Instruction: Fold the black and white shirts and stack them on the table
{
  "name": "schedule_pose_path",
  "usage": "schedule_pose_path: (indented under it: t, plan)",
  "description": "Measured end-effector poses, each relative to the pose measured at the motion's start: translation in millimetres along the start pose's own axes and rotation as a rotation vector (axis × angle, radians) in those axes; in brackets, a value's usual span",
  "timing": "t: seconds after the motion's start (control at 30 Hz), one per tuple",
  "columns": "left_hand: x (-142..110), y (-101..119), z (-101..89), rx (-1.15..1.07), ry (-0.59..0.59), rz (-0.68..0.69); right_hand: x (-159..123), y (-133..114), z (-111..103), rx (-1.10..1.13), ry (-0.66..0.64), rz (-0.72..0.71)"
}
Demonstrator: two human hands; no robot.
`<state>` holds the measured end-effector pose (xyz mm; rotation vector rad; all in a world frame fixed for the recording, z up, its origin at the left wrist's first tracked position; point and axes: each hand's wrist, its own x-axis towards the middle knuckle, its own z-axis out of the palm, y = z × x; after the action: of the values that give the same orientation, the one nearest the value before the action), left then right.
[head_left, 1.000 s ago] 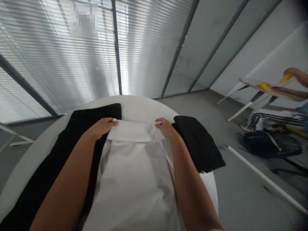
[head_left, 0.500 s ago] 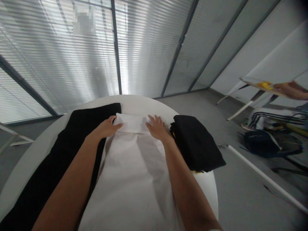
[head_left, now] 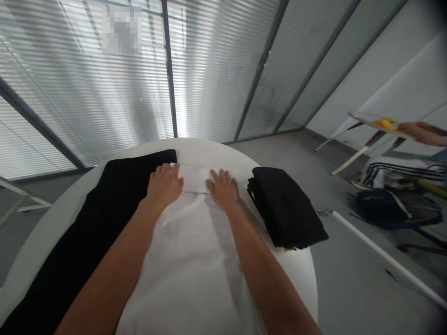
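A long white cloth (head_left: pixel 188 260) lies lengthwise on the round white table (head_left: pixel 206 146), its far end folded over into a flat band. My left hand (head_left: pixel 164 184) rests flat on the left end of that fold, partly over the black cloth beneath. On the fold's right end lies my right hand (head_left: pixel 222 187), palm down with fingers spread. To the left, a long black cloth (head_left: pixel 101 209) stretches from the far edge toward me, partly hidden under my left arm. A folded stack of black cloth (head_left: pixel 286 204) with bits of yellow showing sits right of my right hand.
Glass panels with blinds (head_left: pixel 216 70) rise behind the table. At the right, another person's hand (head_left: pixel 424 132) is over a second table with something yellow (head_left: pixel 386 123) on it. A white pole (head_left: pixel 380 253) and a dark bag (head_left: pixel 384 207) are near the floor.
My left hand has shifted right and turned from gripping the fold's left corner to lying flat on it. My right hand has slid slightly left and downward.
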<state>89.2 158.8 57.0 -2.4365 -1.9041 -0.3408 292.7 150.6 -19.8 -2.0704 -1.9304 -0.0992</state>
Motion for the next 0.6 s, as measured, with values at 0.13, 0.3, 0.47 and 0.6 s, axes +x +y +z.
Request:
schedule_pose_path:
  t: [0.13, 0.3, 0.47, 0.6]
  plan:
    - [-23, 39, 15.4, -0.068, -0.083, 0.350, 0, -2, -1, -0.008, -0.002, 0.000]
    - [-49, 31, 56.8, -0.059, 0.072, 0.414, 1, -2, -3, -0.034, 0.015, 0.014]
    - [-67, -6, 58.5, 0.013, 0.048, 0.317, 0, -4, -5, -0.038, -0.008, 0.028]
    - [-83, -18, 54.9, 0.043, -0.017, 0.172, -1, -4, -5, -0.022, -0.009, 0.025]
